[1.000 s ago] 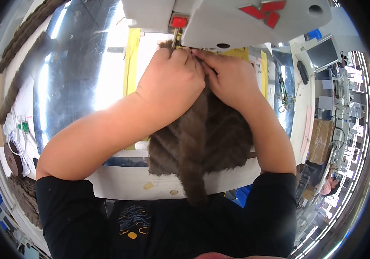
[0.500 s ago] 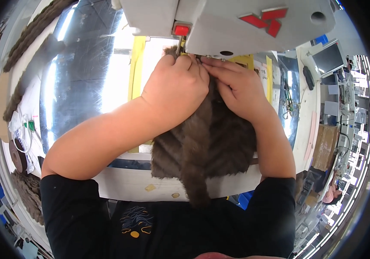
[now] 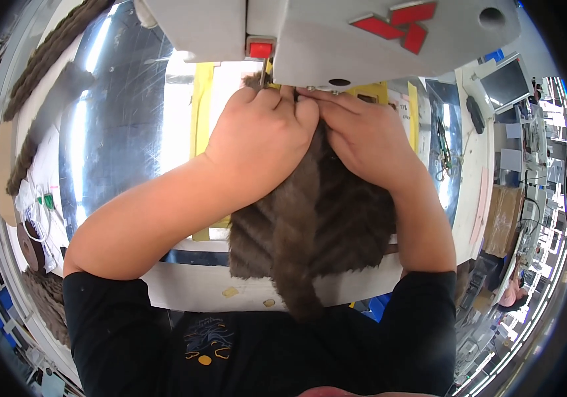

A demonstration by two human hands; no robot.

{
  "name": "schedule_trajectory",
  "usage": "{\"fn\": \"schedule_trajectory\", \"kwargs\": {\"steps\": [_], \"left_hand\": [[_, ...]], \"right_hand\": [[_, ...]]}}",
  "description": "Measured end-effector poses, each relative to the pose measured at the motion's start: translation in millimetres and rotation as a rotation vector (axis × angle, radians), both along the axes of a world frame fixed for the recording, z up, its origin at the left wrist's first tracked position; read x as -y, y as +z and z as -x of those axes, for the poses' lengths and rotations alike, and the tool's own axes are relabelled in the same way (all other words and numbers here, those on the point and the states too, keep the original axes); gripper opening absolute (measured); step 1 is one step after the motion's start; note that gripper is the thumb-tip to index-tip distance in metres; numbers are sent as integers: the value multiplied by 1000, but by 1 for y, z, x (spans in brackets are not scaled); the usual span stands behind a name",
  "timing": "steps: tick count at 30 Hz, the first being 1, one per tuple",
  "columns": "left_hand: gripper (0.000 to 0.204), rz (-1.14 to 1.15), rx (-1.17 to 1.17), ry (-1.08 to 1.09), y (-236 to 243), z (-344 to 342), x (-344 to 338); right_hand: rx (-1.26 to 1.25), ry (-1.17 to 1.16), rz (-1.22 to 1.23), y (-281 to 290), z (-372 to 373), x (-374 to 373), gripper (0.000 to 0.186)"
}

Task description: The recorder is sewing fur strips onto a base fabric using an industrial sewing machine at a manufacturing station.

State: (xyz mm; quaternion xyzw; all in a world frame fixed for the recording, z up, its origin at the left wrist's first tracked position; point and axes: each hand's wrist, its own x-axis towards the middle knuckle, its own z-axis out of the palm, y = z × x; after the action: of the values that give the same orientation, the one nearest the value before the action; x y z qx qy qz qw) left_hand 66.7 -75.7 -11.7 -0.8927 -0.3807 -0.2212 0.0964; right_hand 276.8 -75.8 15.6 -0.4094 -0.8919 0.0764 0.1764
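A broad brown fur panel point(image 3: 356, 221) drapes over the near edge of the worktable, with a long fur strip point(image 3: 297, 225) lying lengthwise on it. Both run up beneath the pale sewing machine head point(image 3: 336, 49). My left hand point(image 3: 263, 135) is closed on the fur just below the machine's needle area, fingers curled under. Beside it, touching near the fingertips, my right hand point(image 3: 366, 135) pinches the fur edge, its fingertips partly under the machine head. The needle and the exact seam are hidden by my fingers. A small tuft of fur shows beyond my left knuckles.
A red tab point(image 3: 259, 49) sits on the machine's front. Yellow tape point(image 3: 201, 126) borders the bright work surface. Long fur strips point(image 3: 52, 59) lie at far left, above a brown tape roll point(image 3: 30, 248). Thread snips point(image 3: 443, 149) and a monitor point(image 3: 505, 86) are at right.
The machine head appears slightly further left in the picture as the view shifts. My left hand has drawn back a little; both hands keep their hold on the fur.
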Motion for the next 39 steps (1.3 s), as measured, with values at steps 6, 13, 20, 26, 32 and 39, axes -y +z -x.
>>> {"fn": "schedule_trajectory", "kwargs": {"steps": [6, 13, 20, 26, 32, 39], "left_hand": [[16, 17, -25, 1, 1, 0, 1], [20, 7, -41, -10, 3, 0, 0], [22, -15, -46, -2, 5, 1, 1], [23, 15, 18, -80, 7, 5, 1], [22, 73, 5, -74, 4, 3, -2], [11, 133, 187, -149, -5, -4, -9]], "right_hand": [[20, -6, 3, 1, 2, 0, 30], [80, -66, 2, 4, 8, 2, 28], [35, -92, -18, 4, 11, 5, 24], [15, -133, 5, 1, 11, 9, 16], [5, -127, 6, -1, 10, 4, 13], [-92, -106, 169, -3, 3, -8, 29]]}}
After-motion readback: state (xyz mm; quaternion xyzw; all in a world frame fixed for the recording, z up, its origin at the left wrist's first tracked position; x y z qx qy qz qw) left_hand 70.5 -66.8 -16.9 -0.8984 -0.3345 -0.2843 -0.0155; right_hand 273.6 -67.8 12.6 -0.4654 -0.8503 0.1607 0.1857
